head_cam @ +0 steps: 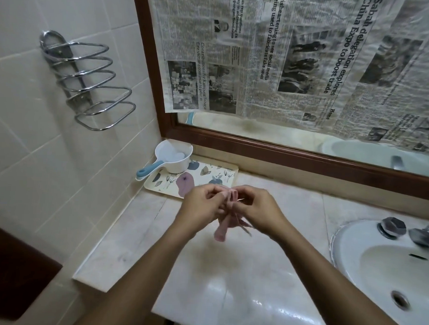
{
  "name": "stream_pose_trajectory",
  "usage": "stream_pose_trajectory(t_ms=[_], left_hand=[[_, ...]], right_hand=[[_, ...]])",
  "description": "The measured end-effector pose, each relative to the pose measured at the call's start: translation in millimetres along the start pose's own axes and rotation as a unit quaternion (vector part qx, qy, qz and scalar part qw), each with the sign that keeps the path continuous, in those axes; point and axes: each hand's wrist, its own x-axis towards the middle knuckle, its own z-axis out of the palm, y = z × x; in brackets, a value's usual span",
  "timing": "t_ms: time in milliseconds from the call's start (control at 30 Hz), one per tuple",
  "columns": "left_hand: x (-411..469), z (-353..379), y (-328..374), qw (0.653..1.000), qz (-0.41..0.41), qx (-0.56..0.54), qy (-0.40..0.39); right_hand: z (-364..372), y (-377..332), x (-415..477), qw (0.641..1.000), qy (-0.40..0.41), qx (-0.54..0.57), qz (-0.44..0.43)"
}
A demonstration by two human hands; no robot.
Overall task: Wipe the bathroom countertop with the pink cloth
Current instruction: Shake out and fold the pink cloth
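The pink cloth [223, 227] hangs bunched between my two hands, above the pale marble countertop [229, 279]. My left hand [202, 205] pinches its upper edge from the left. From the right, my right hand [255, 207] pinches the same top part, fingers curled round the fabric. The cloth's lower end dangles free and does not touch the counter. Both forearms reach in from the bottom of the view.
A flower-patterned tray [208, 176] lies at the back left corner with a white water scoop [173, 156], blue-handled, standing on it. A white sink [385, 268] with a metal tap [420, 236] sits at the right. Newspaper covers the mirror [285, 55]. A wire rack [89, 85] hangs on the left wall.
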Motion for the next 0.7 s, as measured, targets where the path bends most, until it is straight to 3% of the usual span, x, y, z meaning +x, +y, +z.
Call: stream_pose_trajectory(t_ms=[133, 233, 300, 367, 467, 700], left_hand=[[0.4, -7.5, 7.8, 1.0, -0.001, -0.01, -0.007], [7.8, -29.4, 3.3, 0.975, 0.092, 0.196, 0.044], [17.3, -46.8, -2.5, 0.946, 0.124, 0.298, -0.02], [24.8, -60.0, -3.7, 0.953, 0.091, 0.271, -0.099], [31.2, -66.2, -3.5, 0.966, 0.083, 0.227, -0.096], [42.1, -71.3, -15.1, 0.966, 0.094, 0.217, -0.103]], right_hand=[[10.6, -12.2, -0.6, 0.996, 0.03, -0.08, -0.029], [4.7, -15.2, 2.0, 0.997, -0.007, -0.07, -0.03], [-0.8, -15.9, 4.2, 0.998, -0.057, 0.003, -0.028], [-5.2, -14.5, 8.2, 0.993, -0.099, 0.065, -0.02], [-5.4, -9.8, 13.0, 0.988, -0.13, 0.082, -0.009], [28.2, -13.7, 12.2, 0.988, -0.053, -0.132, -0.058]])
